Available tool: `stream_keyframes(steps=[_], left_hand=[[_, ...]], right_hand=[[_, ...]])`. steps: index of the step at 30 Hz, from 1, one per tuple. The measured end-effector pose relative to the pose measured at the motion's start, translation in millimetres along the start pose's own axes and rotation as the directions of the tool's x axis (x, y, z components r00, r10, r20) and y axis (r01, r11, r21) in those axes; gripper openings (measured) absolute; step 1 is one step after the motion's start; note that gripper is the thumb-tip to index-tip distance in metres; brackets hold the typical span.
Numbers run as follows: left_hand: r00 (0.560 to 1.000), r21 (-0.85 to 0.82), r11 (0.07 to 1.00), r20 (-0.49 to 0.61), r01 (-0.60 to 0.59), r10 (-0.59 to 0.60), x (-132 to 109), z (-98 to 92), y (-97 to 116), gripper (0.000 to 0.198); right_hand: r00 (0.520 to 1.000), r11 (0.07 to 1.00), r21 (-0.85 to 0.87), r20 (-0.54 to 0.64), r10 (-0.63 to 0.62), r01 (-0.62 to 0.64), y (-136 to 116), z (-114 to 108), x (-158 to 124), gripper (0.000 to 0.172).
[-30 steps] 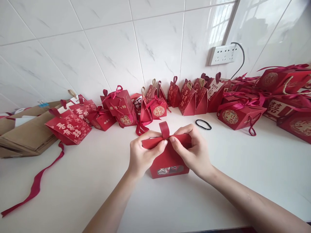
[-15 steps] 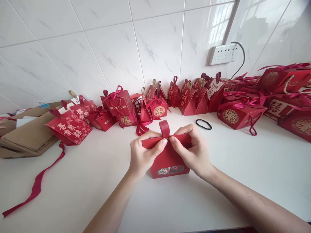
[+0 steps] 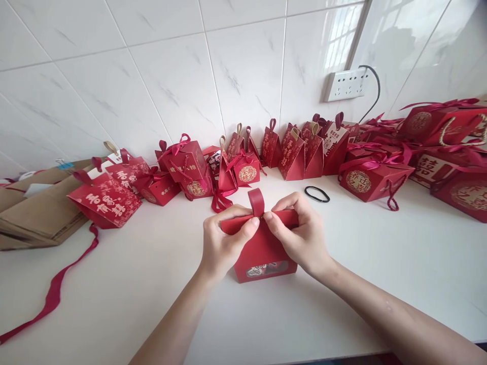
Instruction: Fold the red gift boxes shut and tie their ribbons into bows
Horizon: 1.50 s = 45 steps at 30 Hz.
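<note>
A red gift box (image 3: 256, 248) with a small oval window low on its front stands upright on the white table, mid-view. A dark red strap loop (image 3: 256, 202) rises from its top edge. My left hand (image 3: 228, 241) pinches the top edge left of the loop, its thumb in front and fingers behind. On the other side, my right hand (image 3: 299, 233) pinches the same edge, its thumb near the left thumb. Between the thumb tips a tiny gold-coloured piece shows at the base of the loop; its details are too small to tell.
Several red boxes (image 3: 291, 154) line the tiled wall, with larger ones (image 3: 373, 177) at right. A black band (image 3: 317, 194) lies behind my right hand. Brown paper bags (image 3: 41, 208) and a loose red ribbon (image 3: 55, 291) are at left. A socket strip (image 3: 346, 84) is on the wall.
The view has shifted slightly, so the background sits a little further left. Both hands keep their pinch on the box top, with hardly any movement.
</note>
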State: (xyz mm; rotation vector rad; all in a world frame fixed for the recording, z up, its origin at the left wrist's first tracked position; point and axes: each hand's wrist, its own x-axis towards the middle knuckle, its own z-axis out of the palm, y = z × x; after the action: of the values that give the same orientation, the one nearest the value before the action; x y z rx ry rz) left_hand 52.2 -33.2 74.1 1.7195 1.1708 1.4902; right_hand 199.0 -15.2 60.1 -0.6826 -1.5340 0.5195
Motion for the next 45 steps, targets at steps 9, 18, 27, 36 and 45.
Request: stream_keyframes(steps=[9, 18, 27, 36, 45], left_hand=[[0.998, -0.086, 0.994, 0.023, 0.065, -0.063, -1.0, 0.4, -1.0, 0.010], [0.998, -0.077, 0.996, 0.050, 0.034, -0.030, -0.1, -2.0, -0.1, 0.012], [0.999, -0.088, 0.996, 0.039, 0.024, -0.020, -1.5, 0.7, 0.3, 0.012], [0.999, -0.003, 0.999, -0.030, -0.045, 0.045, -4.9, 3.4, 0.1, 0.012], [0.997, 0.033, 0.998, -0.047, -0.054, 0.056, -2.3, 4.7, 4.0, 0.015]], right_hand=[[0.999, 0.996, 0.084, 0.051, 0.001, -0.005, 0.1, -2.7, -0.3, 0.014], [1.000, 0.999, 0.037, 0.023, 0.018, -0.019, -2.7, -1.8, 1.5, 0.016], [0.999, 1.000, -0.013, 0.018, 0.028, -0.028, -2.0, -2.0, 1.7, 0.015], [1.000, 1.000, -0.024, 0.016, 0.010, -0.010, -0.3, -3.4, 0.8, 0.017], [0.999, 1.000, 0.000, 0.042, 0.013, -0.013, -0.6, -4.2, 0.2, 0.016]])
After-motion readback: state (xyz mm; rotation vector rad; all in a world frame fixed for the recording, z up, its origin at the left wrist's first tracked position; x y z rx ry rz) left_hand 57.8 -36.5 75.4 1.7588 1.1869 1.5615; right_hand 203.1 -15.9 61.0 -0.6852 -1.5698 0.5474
